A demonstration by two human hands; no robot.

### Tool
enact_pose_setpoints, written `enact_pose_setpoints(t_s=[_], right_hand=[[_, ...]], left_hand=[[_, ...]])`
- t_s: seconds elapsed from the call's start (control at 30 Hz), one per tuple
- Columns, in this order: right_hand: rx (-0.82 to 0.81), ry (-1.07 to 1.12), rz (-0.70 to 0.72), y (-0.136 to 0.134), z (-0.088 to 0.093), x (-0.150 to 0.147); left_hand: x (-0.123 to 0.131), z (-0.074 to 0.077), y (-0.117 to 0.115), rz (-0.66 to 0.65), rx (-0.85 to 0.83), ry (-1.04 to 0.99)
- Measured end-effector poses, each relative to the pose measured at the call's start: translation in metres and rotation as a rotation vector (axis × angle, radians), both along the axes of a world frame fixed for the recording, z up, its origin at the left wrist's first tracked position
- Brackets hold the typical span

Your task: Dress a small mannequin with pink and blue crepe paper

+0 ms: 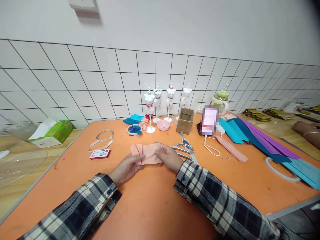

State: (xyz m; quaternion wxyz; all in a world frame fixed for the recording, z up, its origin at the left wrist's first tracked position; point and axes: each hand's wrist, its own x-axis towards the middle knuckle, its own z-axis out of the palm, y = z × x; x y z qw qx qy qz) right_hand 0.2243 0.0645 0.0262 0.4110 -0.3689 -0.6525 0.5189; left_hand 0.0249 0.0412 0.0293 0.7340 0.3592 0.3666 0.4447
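A strip of peach crepe paper (149, 154) is stretched between my two hands, a little above the orange table. My left hand (128, 166) pinches its left end, where a fold crosses the paper, with the thumb on top. At the other end, my right hand (168, 156) grips the paper between thumb and fingers. Scissors (183, 148) with metal handles lie just beyond my right hand; their blades are partly hidden. To the left of my hands sit a small red and white box (100, 153) and a roll of pale ribbon (105, 136).
Several small mannequin stands (150, 110) line the back, near a pink bowl (163, 125) and a cardboard box (185, 120). A phone (209, 120), a green-lidded bottle (221, 98) and coloured paper strips (265, 140) lie rightward. Another person's hand (306, 128) shows at far right.
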Motion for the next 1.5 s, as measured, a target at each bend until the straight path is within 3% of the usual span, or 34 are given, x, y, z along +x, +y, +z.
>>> enact_pose_setpoints(t_s=[0.1, 0.2, 0.37, 0.6, 0.93, 1.3, 1.5], right_hand=[[0.057, -0.022, -0.008, -0.003, -0.001, -0.001], [0.052, 0.028, -0.036, -0.002, 0.0, 0.001], [0.025, 0.143, -0.227, 0.007, 0.003, 0.01], [-0.04, 0.265, -0.185, 0.011, 0.003, 0.013], [-0.027, 0.262, -0.227, 0.011, 0.005, 0.014], [-0.066, 0.318, -0.334, 0.023, -0.002, 0.022], [-0.106, 0.318, -0.429, 0.029, 0.005, 0.035]], left_hand=[[0.001, -0.001, -0.002, -0.023, 0.037, 0.058], [0.001, -0.002, 0.0, 0.052, 0.027, 0.05], [0.001, -0.001, 0.002, 0.16, -0.056, 0.045], [0.002, -0.001, 0.004, 0.206, -0.091, 0.006], [0.002, -0.001, 0.001, 0.144, 0.021, 0.071], [-0.003, -0.006, 0.005, 0.175, -0.043, 0.089], [-0.002, -0.004, 0.005, 0.183, -0.048, 0.039]])
